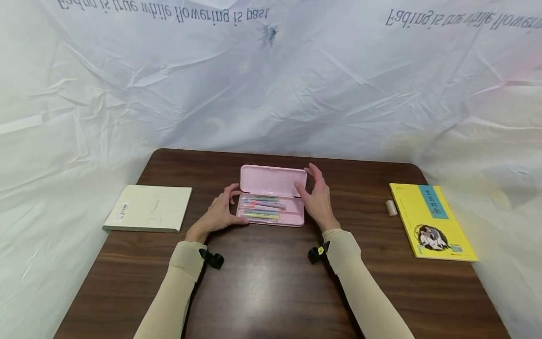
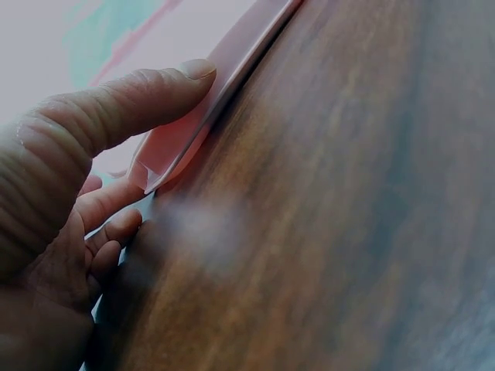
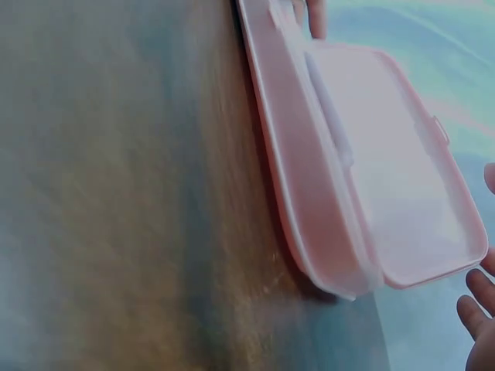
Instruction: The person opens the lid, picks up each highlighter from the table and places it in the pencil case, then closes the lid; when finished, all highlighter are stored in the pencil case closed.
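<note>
A pink pencil case [image 1: 292,218] lies on the table with its hinged lid [image 1: 271,180] raised at the back. Several pens [image 1: 262,207] in pastel colours lie in the case's left and middle part. My left hand [image 1: 218,212] grips the left end of the case. In the left wrist view its thumb [image 2: 155,100] rests on the front rim and its fingers are at the end wall. My right hand [image 1: 318,200] holds the lid's right edge, thumb in front and fingers behind. Only its fingertips [image 3: 481,292] show in the right wrist view, by the lid's corner.
A cream-coloured book [image 1: 148,207] lies at the left edge of the dark wooden table [image 1: 262,282]. On the right are a yellow book [image 1: 427,221] and, beside it, a small whitish eraser-like block [image 1: 391,208]. A pale printed curtain [image 1: 271,94] hangs behind and around the table.
</note>
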`<state>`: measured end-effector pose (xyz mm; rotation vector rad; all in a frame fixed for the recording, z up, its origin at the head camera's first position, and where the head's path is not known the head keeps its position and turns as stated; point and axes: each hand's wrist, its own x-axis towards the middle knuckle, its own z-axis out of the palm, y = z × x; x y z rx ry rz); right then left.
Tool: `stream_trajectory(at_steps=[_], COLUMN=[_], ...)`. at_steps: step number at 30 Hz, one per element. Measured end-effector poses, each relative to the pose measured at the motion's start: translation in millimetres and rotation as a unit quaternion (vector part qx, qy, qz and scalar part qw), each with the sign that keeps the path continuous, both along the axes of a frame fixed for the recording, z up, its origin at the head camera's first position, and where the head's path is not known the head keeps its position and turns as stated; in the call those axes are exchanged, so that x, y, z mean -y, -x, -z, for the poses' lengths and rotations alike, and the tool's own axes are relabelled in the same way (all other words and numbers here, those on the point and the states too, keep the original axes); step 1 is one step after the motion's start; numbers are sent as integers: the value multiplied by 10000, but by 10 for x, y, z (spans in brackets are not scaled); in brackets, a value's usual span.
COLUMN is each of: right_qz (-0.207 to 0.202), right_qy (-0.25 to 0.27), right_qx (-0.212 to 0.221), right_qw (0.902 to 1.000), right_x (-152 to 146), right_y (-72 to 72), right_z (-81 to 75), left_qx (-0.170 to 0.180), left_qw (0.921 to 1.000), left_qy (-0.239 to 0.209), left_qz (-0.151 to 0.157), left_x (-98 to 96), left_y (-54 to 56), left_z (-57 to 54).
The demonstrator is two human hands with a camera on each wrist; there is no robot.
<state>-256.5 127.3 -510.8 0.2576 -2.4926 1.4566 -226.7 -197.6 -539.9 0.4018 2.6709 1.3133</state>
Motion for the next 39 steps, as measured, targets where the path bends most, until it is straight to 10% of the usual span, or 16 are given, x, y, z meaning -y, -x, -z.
stream_trajectory(at_steps=[18,39], right_qz=[-181,-450], right_qy=[197,-698], right_qx=[-554,236], right_qw=[9981,9963], right_x=[-97,-127], right_y=[-774,-666], right_z=[13,266], left_qx=[-55,205], left_qw=[9998,9991], left_qy=[-126,43], left_qz=[148,374], left_x=[22,85], left_y=[14,-4], left_z=[2,-16])
